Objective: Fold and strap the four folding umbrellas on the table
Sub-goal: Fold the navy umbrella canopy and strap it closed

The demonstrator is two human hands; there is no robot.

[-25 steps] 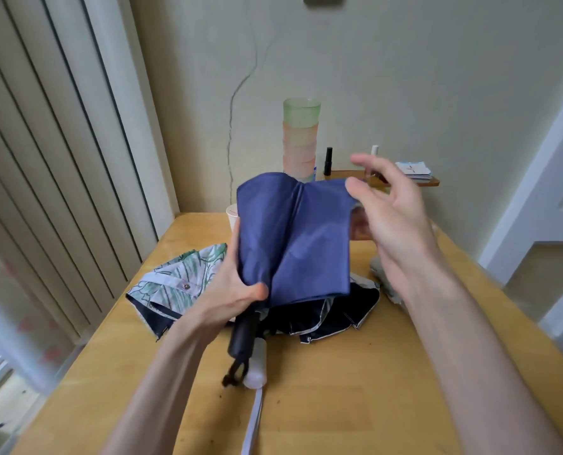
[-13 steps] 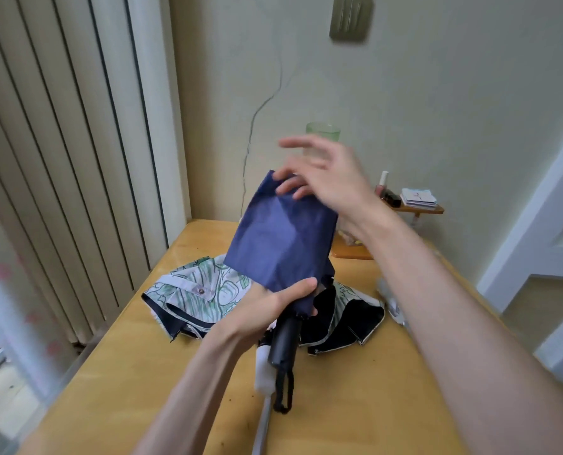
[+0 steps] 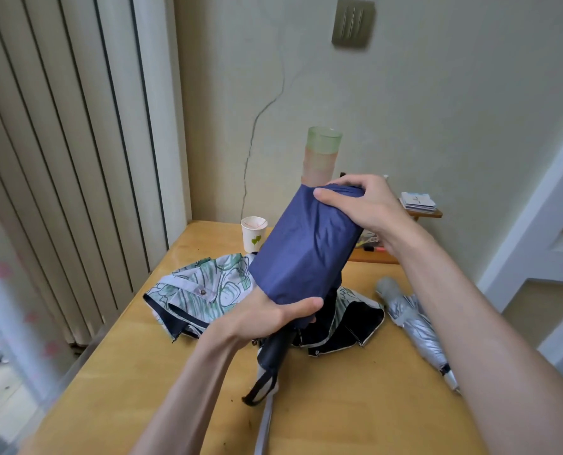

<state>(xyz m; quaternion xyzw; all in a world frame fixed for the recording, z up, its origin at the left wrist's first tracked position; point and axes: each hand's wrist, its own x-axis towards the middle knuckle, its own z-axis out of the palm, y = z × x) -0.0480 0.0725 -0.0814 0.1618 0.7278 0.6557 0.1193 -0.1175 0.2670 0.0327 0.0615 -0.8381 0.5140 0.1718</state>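
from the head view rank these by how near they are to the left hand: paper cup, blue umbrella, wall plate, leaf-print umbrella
1. blue umbrella: gripped at its lower end by the left hand.
2. leaf-print umbrella: lying on the table just behind the hand.
3. paper cup: near the table's far edge.
4. wall plate: highest up, farthest back.

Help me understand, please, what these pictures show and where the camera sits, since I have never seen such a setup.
There is no machine here: a person wears a wide-angle camera on the head, looking forward and down, so the two forearms you see are their own. All pictures come from that one camera. The left hand grips the blue umbrella at its lower end, just above its black handle; the right hand grips its top. On the wooden table lie a leaf-printed umbrella, loose and unfolded, and a silver umbrella to the right. A paper cup stands at the back.
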